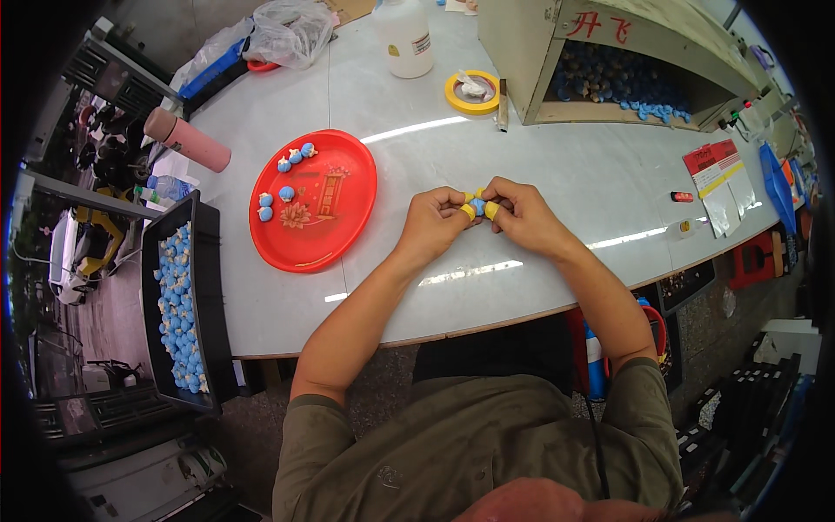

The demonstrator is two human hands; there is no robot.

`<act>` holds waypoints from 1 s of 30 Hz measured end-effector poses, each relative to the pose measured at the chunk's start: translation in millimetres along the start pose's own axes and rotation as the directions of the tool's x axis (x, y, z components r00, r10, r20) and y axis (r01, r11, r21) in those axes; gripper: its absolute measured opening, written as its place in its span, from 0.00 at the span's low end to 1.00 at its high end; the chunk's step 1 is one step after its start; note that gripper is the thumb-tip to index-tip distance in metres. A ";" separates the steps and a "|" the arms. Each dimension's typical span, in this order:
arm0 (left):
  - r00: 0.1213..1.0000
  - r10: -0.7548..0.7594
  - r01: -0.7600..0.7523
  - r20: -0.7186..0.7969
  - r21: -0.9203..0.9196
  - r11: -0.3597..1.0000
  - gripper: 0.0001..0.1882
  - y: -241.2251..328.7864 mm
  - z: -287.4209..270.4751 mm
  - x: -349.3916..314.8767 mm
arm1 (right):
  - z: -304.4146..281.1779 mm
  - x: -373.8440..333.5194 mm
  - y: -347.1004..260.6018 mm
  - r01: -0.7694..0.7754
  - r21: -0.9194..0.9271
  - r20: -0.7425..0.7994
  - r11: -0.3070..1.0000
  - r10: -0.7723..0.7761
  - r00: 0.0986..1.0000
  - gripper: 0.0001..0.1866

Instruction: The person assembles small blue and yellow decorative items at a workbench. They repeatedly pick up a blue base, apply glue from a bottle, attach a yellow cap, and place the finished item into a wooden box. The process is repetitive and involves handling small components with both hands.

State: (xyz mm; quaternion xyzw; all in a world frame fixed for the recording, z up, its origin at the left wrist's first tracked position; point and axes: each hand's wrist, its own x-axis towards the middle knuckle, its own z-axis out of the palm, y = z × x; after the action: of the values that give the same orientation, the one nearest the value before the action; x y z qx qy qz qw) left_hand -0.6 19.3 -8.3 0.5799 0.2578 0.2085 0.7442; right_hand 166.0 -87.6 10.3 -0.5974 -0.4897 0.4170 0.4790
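Over the middle of the table, my left hand (pixel 426 224) and my right hand (pixel 524 214) meet, fingers bent inward. Pinched between their fingertips is a small blue piece (pixel 477 206), partly hidden by the fingers. Yellow wraps that look like tape cover the thumbs and some fingertips. To the left of my hands lies a round red plate (pixel 341 228) with a printed pattern. Several small blue, round pieces with pale tops sit on it, among them a blue piece (pixel 287 192) near its middle.
At the table's left end, a black bin (pixel 207 304) holds many blue pieces. A pink bottle (pixel 187 139), white jug (pixel 404 39) and yellow tape roll (pixel 452 97) stand or lie farther back. A metal cabinet (pixel 522 52) with more blue pieces occupies the back right; a red-and-yellow packet (pixel 715 170) lies right.
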 end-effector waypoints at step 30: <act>0.998 -0.060 0.060 0.010 -0.041 0.997 0.09 4.1 -1.0 1.8 | -2.8 1.9 -2.9 -0.056 0.064 0.033 0.996 0.054 0.998 0.10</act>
State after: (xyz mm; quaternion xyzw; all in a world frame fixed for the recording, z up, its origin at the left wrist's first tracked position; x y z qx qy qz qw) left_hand 0.1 22.0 -4.8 0.5574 0.2675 0.1886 0.7630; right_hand 168.6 -86.1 13.6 -0.5882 -0.4669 0.4550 0.4785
